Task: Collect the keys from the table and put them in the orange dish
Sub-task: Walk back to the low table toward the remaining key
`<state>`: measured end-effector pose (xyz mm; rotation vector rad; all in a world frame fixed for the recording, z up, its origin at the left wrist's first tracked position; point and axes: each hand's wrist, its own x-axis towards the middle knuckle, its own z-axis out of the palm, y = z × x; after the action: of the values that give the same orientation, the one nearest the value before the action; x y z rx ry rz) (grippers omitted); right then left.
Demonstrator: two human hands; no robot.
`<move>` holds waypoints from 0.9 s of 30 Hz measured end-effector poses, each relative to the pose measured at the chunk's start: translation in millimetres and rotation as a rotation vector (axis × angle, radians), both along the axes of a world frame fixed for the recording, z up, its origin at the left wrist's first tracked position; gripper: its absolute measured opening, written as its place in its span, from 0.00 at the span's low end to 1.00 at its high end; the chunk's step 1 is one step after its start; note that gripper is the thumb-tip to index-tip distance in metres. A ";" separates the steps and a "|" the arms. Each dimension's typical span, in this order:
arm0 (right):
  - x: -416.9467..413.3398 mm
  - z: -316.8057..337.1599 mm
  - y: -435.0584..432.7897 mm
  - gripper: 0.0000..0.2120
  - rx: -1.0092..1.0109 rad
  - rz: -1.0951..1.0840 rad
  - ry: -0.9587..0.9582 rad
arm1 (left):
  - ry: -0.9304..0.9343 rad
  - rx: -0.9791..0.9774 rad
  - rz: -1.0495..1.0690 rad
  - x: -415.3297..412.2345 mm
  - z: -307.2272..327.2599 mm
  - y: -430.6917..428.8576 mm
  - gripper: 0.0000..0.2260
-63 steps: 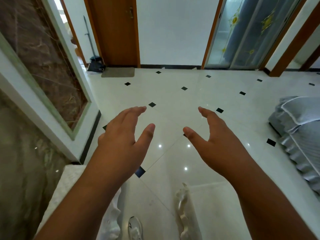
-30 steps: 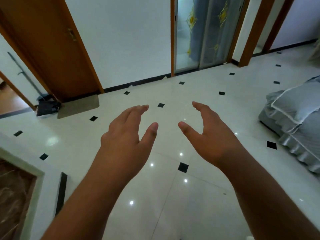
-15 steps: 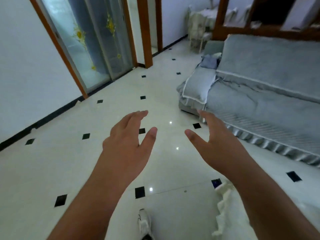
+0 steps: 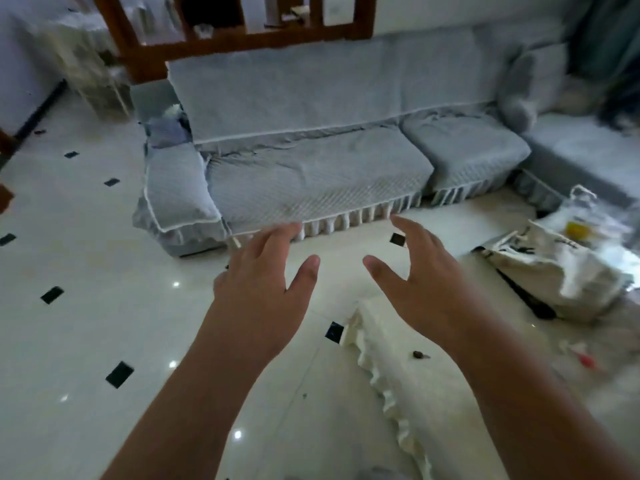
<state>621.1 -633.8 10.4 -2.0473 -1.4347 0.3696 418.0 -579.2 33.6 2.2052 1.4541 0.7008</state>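
While my left hand (image 4: 263, 289) and my right hand (image 4: 426, 285) hang wide open and empty above the table (image 4: 433, 393), I risk missing the small dark thing (image 4: 420, 355), maybe a key, under my right wrist, because the orange dish is not visible.

Home living room: covered sofa (image 4: 311, 174)
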 end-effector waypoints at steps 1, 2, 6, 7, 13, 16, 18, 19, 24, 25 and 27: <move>4.6 -4.9 -4.6 0.34 -0.013 -0.040 0.001 | -0.001 -0.010 -0.044 6.8 -4.8 6.5 0.21; 9.5 -9.4 -9.6 0.34 -0.031 -0.083 -0.003 | -0.004 -0.021 -0.084 14.0 -9.2 11.2 0.21; 31.3 -22.0 -20.6 0.33 -0.071 -0.261 -0.015 | 0.001 -0.052 -0.257 48.6 -23.2 25.7 0.22; 37.2 -25.3 -21.6 0.33 -0.076 -0.297 -0.019 | 0.006 -0.059 -0.294 57.8 -26.8 30.5 0.22; 81.8 -47.1 -24.2 0.34 -0.101 -0.465 0.021 | 0.053 -0.067 -0.431 113.4 -47.3 57.1 0.22; 106.1 -55.4 -12.6 0.32 -0.056 -0.524 0.087 | 0.094 -0.096 -0.478 138.1 -55.3 72.7 0.21; 122.4 -60.0 0.0 0.32 -0.038 -0.521 0.121 | 0.120 -0.115 -0.480 153.2 -58.7 86.4 0.21; 130.5 -62.7 6.0 0.31 -0.026 -0.521 0.132 | 0.118 -0.108 -0.475 160.7 -60.2 93.2 0.21; 163.3 -79.1 29.9 0.30 -0.022 -0.501 0.102 | 0.144 -0.077 -0.500 203.6 -73.7 122.2 0.21; 166.8 -82.6 31.0 0.30 -0.032 -0.499 0.093 | 0.163 -0.093 -0.505 211.0 -78.3 126.0 0.21; 173.2 -90.1 29.9 0.28 -0.043 -0.513 0.089 | 0.196 -0.120 -0.517 226.5 -88.2 133.4 0.21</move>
<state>794.3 -603.9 -79.7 -2.3052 -0.8102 0.2694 644.5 -445.8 -54.6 2.4544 0.9041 0.2234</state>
